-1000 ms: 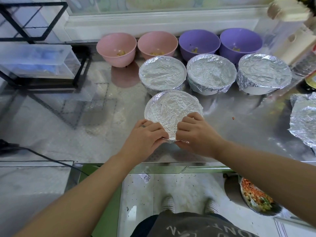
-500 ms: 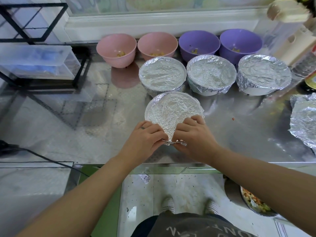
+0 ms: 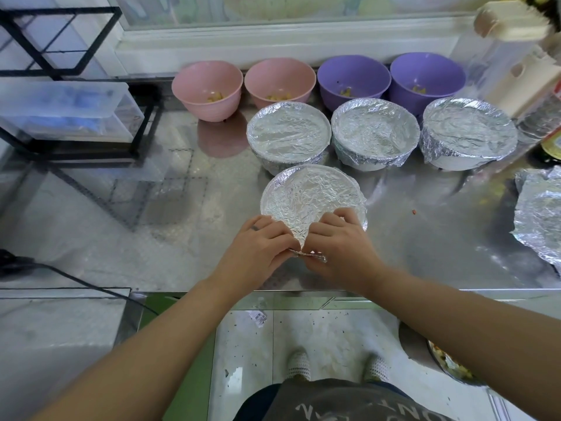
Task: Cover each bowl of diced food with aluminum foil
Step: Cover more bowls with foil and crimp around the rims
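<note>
foil [image 3: 312,196] is pulled crinkly-tight over the front bowl [image 3: 265,205], which sits on the desk [image 3: 425,238] right under the fingertips. the left hand [image 3: 258,247] and right hand [image 3: 340,241] are curled in side by side at the near rim, almost touching each other, both pinching the loose flap of foil that sticks out toward the person. my guess is that's the last bit of edge being crimped down so the cover grips the rim. can't see what's inside, the foil hides it.

just past the hands there's a row of three finished bowls, one straight ahead [image 3: 288,129], one ahead and a bit right [image 3: 375,129], one further right [image 3: 469,132], all with foil tucked down their sides.

behind those, against the wall, two pink bowls [image 3: 208,86] [image 3: 279,82] and two purple bowls [image 3: 353,77] [image 3: 426,75] are open, each with a small heap of yellowish diced stuff at the bottom, so i'd say those four are left to do.

far right of the hands lies a spare crumpled foil sheet [image 3: 540,217], probably parked there for the next bowl. below the right forearm, off the desk, there's a metal bowl [image 3: 449,363] with mixed chopped food.
</note>
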The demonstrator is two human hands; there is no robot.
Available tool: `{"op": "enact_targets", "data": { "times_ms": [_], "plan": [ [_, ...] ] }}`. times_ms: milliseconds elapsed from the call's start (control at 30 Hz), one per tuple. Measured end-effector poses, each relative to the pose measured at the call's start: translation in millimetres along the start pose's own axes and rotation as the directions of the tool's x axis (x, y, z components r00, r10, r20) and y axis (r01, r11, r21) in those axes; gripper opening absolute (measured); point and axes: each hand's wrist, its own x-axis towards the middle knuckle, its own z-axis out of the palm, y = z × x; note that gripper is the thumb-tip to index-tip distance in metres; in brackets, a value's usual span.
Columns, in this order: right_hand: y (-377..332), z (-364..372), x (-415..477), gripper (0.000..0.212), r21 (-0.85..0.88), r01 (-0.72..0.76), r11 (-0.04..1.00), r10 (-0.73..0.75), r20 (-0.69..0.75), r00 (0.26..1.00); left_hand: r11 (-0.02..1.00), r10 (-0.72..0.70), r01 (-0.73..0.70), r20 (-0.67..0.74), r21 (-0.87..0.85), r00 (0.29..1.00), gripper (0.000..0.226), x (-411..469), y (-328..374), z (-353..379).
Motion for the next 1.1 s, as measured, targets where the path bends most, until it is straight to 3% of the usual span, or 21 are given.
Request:
{"op": "enact_targets", "data": {
  "times_ms": [200,300,533,800,1100],
  "plan": [
    [24.0,-26.3,-4.9,0.033,-0.005,0.087,0.996,-0.085,0.198,0.976,0.996,-0.055,0.057,-0.035,0.066,0.998,0.02,-6.7,-18.4,-11.4],
    [37.5,-36.9,-8.9,0.025,0.032,0.144,0.989,-0.147,0.231,0.962,0.99,-0.048,0.045,0.023,0.137,0.999,0.024,-9.3,-15.3,-12.6],
    [33.1,-29.6,-2.8,0.018,0.061,0.178,0.982,-0.186,0.194,0.963,0.995,-0.03,0.036,-0.061,0.091,0.998,0.007,2.1,7.1,3.1],
    [25.0,-19.8,1.8,0.013,0.027,0.193,0.981,-0.195,0.158,0.968,0.995,-0.018,0.025,-0.079,0.093,0.997,0.018,4.1,5.9,3.7],
    [20.0,-16.7,3.6,0.015,0.073,0.074,0.995,-0.087,0.187,0.979,0.994,-0.038,0.044,-0.061,0.095,0.997,0.012,2.1,7.7,1.9]
  ]
}}
